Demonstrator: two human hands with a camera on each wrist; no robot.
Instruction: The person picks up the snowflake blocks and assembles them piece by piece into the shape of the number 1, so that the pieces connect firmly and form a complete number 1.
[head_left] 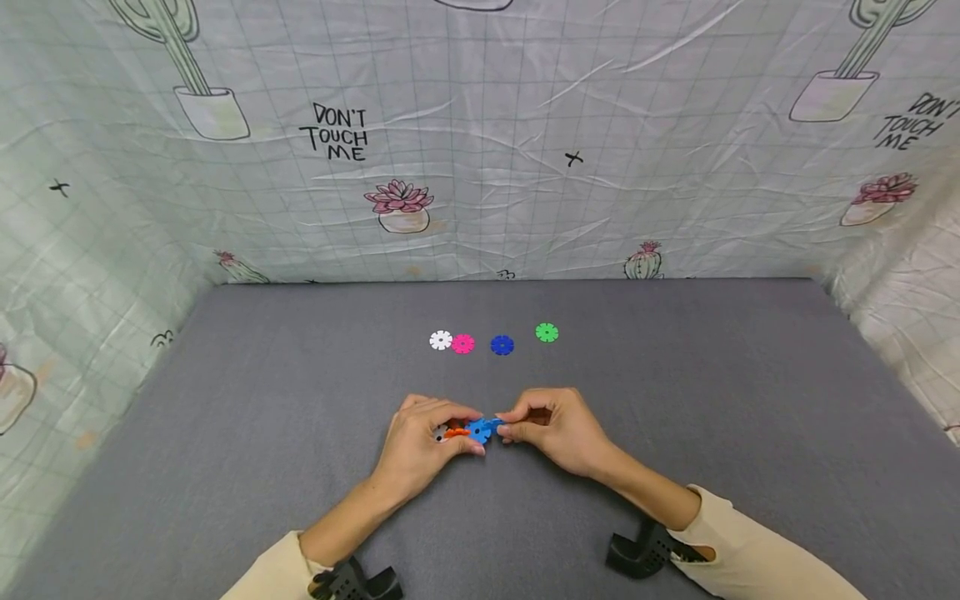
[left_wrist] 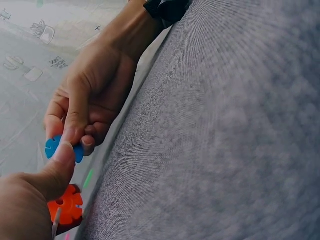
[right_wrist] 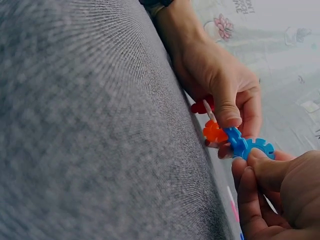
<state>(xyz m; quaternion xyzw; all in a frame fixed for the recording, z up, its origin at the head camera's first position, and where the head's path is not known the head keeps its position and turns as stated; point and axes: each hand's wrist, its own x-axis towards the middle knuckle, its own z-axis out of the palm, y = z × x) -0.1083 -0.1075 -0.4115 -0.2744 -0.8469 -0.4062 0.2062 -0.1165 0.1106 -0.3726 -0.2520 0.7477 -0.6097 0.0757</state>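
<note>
Hidden: my left hand [head_left: 422,440] covers part of the disc chain [head_left: 478,431]; a red disc [right_wrist: 200,107] shows only partly.
Disc chain: notched, light blue and orange, between my hands over the worktop [head_left: 262,375].
Grip: left hand clamped on the chain, right hand [head_left: 567,433] pinching its outer light-blue disc [right_wrist: 262,145].
Beyond: white disc [head_left: 435,340], pink disc [head_left: 468,343], dark-blue disc [head_left: 507,345], green disc [head_left: 552,332].

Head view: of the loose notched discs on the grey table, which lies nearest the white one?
The bright pink notched disc, immediately right of the white notched disc; the dark blue notched disc and green notched disc lie farther right.
</note>
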